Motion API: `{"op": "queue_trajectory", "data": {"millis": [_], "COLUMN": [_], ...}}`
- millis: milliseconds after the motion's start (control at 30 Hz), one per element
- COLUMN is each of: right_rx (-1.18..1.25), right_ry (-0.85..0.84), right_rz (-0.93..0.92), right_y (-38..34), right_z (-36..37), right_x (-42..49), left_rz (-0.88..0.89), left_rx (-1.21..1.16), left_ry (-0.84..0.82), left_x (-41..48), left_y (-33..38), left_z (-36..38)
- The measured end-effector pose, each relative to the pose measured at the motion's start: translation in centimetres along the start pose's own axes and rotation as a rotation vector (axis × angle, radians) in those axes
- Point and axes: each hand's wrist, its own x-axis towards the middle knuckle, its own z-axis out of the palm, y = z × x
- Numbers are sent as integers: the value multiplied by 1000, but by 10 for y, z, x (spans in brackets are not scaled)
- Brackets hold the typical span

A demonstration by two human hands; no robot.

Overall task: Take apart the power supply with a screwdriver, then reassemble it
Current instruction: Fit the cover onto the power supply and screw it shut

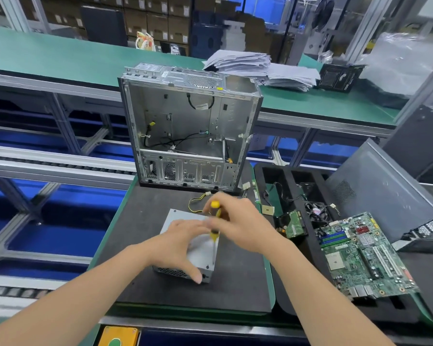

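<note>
- Green-topped workbench (pixel 60 53) runs across from 10 to 2 o'clock.
- Stacked cardboard boxes (pixel 158 21) fill shelving at 12 o'clock.
- Roller conveyor (pixel 60 168) at 9 o'clock, blue floor (pixel 60 236) beneath.
- Aluminium post (pixel 365 23) at 1 o'clock.

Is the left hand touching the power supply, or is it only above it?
Touching. The head view shows the left hand lying on the grey top of the power supply, with the thumb reaching down over its near edge.
</note>
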Motion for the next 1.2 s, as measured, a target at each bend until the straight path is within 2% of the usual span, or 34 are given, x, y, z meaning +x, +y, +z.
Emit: {"op": "queue_trajectory", "data": {"millis": [67,133,267,367,467,600,667,700,800,833,867,933,1000,1067,1133,1200], "right_rx": [48,12,-90,42,298,602,678,628,370,347,348,416,573,746,889,977], "right_ry": [192,190,-10,-69,-3,173,251,299,464,517,559,599,597,581,540,495], "right_rz": [79,198,498,526,516,551,551,542,519,517,530,592,625,625,613,579], "right_y": [10,23,55,65,71,81,87,91,100,101,103,105,107,109,106,100], "right_z": [4,8,28,51,71,80,75,70,56,52,50,47,45,46,51,61], "right_x": [7,16,31,36,43,49,46,44,35,32,28,20,11,1,-8,-14], "left_rz": [-54,-110,-196,-306,-369,-439,-432,-396,-196,-188,-223,-351,-455,-533,-558,-546], "left_rx": [389,527,509,498,475,544,529,470,195,100,9,-160,-405,-688,-913,-1021], "left_ry": [15,72,145,178,182,128,121,164,483,568,592,526,465,472,485,567], "left_x": [1,4,8,18,26,35,44,49,64,69,72,78,82,81,77,69], "left_y": [-8,-15,-27,-39,-50,-53,-43,-35,-7,2,11,27,40,50,58,63], "left_z": [11,21,19,3,-22,-42,-37,-33,-15,-10,-7,1,11,21,28,33]}}
